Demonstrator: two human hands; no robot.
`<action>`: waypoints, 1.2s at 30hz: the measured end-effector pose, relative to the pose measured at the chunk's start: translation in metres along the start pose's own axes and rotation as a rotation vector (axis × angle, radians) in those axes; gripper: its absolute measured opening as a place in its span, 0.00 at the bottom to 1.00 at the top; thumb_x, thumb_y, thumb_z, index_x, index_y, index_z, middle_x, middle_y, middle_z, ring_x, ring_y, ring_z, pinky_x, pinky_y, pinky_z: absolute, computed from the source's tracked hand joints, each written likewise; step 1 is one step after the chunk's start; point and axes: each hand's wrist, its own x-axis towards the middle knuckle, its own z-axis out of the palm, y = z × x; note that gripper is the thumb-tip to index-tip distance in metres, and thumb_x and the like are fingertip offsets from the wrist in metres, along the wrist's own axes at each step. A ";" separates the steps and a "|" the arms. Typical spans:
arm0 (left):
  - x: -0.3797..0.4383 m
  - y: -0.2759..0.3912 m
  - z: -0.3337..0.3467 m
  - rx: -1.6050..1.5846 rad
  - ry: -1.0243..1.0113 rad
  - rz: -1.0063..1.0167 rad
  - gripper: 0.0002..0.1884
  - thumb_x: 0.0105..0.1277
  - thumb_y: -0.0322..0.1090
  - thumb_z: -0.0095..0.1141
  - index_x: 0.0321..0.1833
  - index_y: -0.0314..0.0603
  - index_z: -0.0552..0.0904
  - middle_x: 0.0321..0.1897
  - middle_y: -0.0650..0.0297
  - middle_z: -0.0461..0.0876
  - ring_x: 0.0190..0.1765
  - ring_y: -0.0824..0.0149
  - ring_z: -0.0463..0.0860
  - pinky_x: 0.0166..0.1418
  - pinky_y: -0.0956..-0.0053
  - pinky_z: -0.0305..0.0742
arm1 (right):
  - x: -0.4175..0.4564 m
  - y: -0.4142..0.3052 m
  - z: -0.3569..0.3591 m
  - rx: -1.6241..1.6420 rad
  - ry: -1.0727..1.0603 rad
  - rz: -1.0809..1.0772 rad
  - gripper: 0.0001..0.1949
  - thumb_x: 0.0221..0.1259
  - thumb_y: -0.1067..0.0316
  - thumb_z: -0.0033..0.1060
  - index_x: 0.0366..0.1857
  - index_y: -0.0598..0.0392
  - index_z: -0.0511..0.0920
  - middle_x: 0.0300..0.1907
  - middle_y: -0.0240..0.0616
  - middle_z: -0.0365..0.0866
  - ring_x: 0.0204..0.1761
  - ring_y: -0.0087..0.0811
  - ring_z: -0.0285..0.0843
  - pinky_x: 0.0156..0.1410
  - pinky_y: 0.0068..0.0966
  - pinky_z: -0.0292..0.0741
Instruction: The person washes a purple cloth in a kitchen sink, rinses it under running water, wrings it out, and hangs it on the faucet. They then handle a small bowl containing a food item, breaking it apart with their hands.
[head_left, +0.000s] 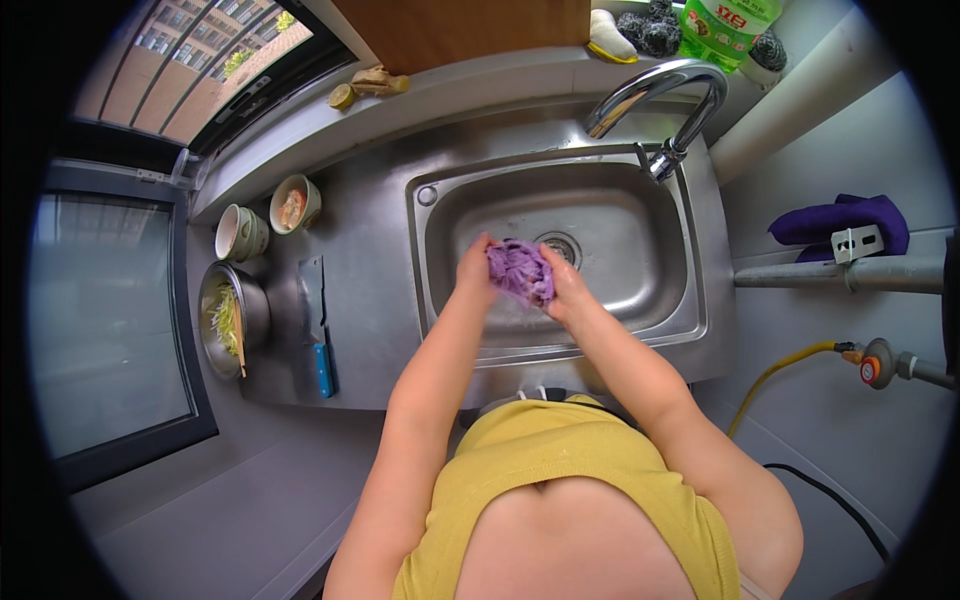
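Note:
Both hands hold a bunched purple cloth (519, 270) above the stainless steel sink basin (630, 225). My left hand (475, 268) grips its left side, and my right hand (562, 282) grips its right side. The cloth looks wet and crumpled. Just behind it the drain (561, 250) shows partly, the rest hidden by my right hand. A chrome faucet (664, 75) arches over the back right of the sink, its spout to the right of the hands; no stream of water shows under it.
Left on the steel counter (367, 300) lie a cleaver with a blue handle (322, 369), a metal bowl of shredded vegetable with chopsticks (259, 315), stacked bowls (241, 232) and a bowl of food (295, 204). Detergent (727, 30) and scouring balls (651, 31) stand on the ledge behind.

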 end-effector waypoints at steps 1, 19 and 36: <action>-0.003 0.004 -0.002 -0.158 -0.038 -0.119 0.18 0.70 0.43 0.39 0.43 0.35 0.76 0.35 0.56 0.81 0.41 0.55 0.81 0.49 0.60 0.75 | 0.001 -0.009 -0.008 0.007 0.034 0.009 0.15 0.66 0.52 0.47 0.42 0.51 0.76 0.33 0.37 0.82 0.31 0.28 0.80 0.35 0.28 0.80; -0.110 0.009 0.007 1.186 -0.376 0.830 0.38 0.43 0.21 0.49 0.65 0.50 0.65 0.64 0.55 0.64 0.68 0.53 0.60 0.69 0.57 0.53 | -0.034 -0.036 0.001 -0.359 -0.334 0.227 0.21 0.51 0.70 0.65 0.51 0.56 0.72 0.41 0.37 0.79 0.39 0.29 0.79 0.41 0.25 0.80; -0.055 0.010 0.020 1.860 -0.511 1.115 0.16 0.43 0.28 0.60 0.38 0.39 0.76 0.27 0.57 0.78 0.35 0.51 0.79 0.35 0.59 0.74 | -0.017 -0.046 0.017 -1.587 -0.291 0.040 0.19 0.33 0.71 0.71 0.35 0.60 0.76 0.31 0.41 0.79 0.35 0.33 0.78 0.40 0.27 0.75</action>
